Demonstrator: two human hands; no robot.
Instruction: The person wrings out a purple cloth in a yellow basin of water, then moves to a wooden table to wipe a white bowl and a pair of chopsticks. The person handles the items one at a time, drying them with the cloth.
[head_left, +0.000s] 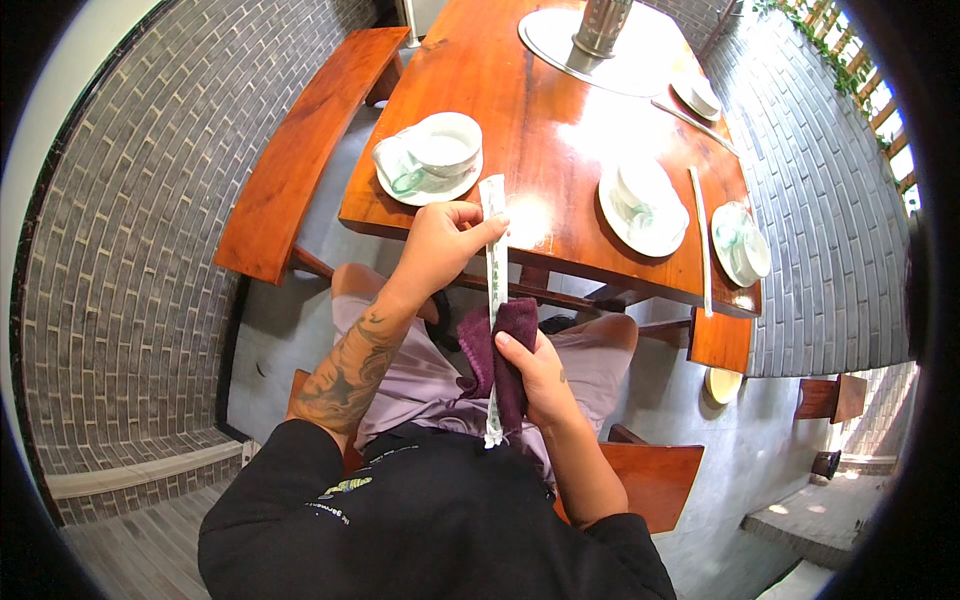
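My left hand pinches the upper part of a long, narrow paper-wrapped chopstick packet between thumb and fingers. The packet bears printed writing and runs down over my lap. My right hand grips a folded dark purple cloth around the packet's lower half. A loose fold of the cloth hangs to the left of the packet. The packet's lower end pokes out below the cloth near my shirt. Just beyond my left hand, a white bowl and a pale green spoon rest on a saucer.
Before me stands a wooden table. Further tableware sits to its right, with another chopstick packet beside it. A metal canister stands on a round plate at the back. A wooden bench lines the left side.
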